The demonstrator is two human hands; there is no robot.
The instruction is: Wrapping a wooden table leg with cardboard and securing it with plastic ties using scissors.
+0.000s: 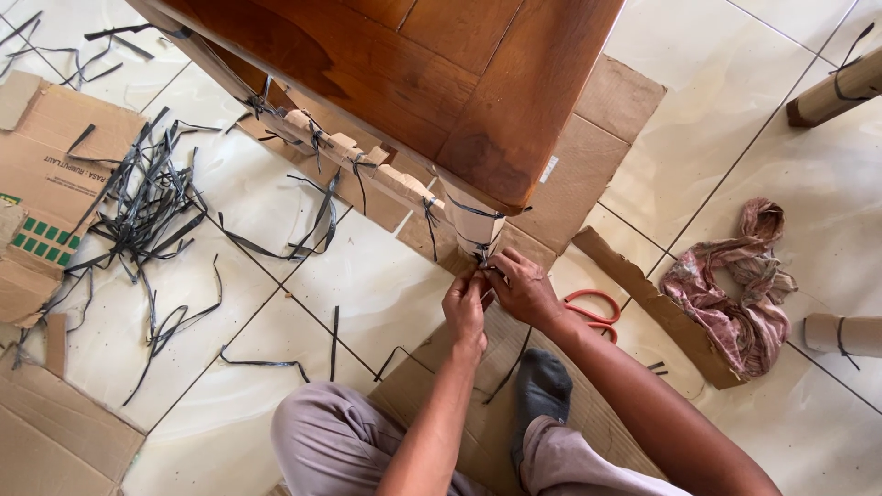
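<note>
- Black strapping (479,246) wraps the cardboard-covered leg (475,225) of a wooden table (441,83), low down near the tiled floor (386,285); both hands meet at its lowest band.
- Left hand (465,308) is closed, its fingertips pinching the strap end against the wrapped leg.
- Right hand (524,289) is closed too, thumb and fingers gripping the same strap just beside the left hand; the two hands touch.
- More strap bands tie cardboard padding (354,158) along the table's lower rail.
- Loose cut straps (147,207) lie in a heap on the floor, well to the left, next to flattened cardboard boxes (46,165).
- Red-handled scissors (595,312) lie on the floor just beside the right forearm.
- A crumpled pinkish cloth (735,303) lies further right, near a cardboard strip (643,298).
- The person sits on a cardboard sheet, a dark sock (542,386) showing between the arms.
</note>
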